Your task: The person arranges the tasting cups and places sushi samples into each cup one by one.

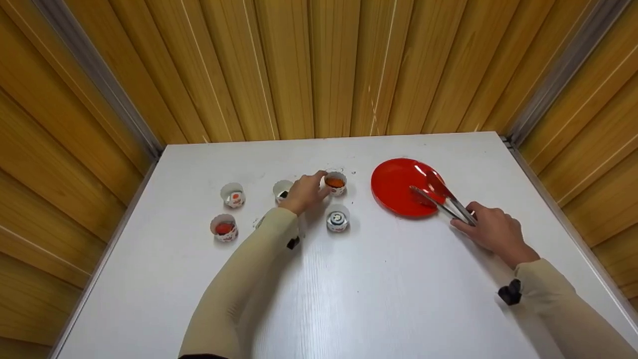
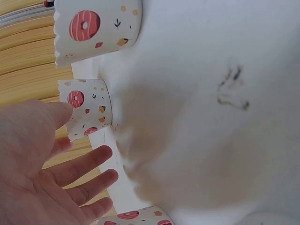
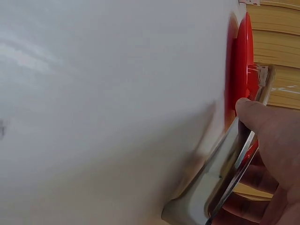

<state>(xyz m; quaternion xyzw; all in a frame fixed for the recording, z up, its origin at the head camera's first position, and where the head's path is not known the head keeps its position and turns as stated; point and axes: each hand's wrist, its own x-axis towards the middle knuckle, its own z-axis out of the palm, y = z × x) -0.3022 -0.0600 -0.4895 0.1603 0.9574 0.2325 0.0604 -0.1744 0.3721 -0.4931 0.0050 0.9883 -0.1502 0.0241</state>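
My left hand (image 1: 306,192) is at the far middle of the table, its thumb and index finger at the sides of a paper baking cup (image 1: 335,184) with an orange piece inside. Pink doughnuts are printed on that cup's wall (image 2: 86,105) in the left wrist view, and the other fingers spread loosely below it. My right hand (image 1: 496,232) grips metal tongs (image 1: 461,212) by the handles. The tongs' spread tips reach over a round red plate (image 1: 391,187). Partly behind the left hand stands a cup (image 1: 280,187) with a black-and-white piece.
Closer to me stands a cup (image 1: 338,224) with a blue-and-white swirled piece. Farther left are a cup (image 1: 232,190) with an orange-dotted white piece and a cup (image 1: 224,230) with a red piece. Wood-look panels (image 1: 329,70) border the white table (image 1: 379,299).
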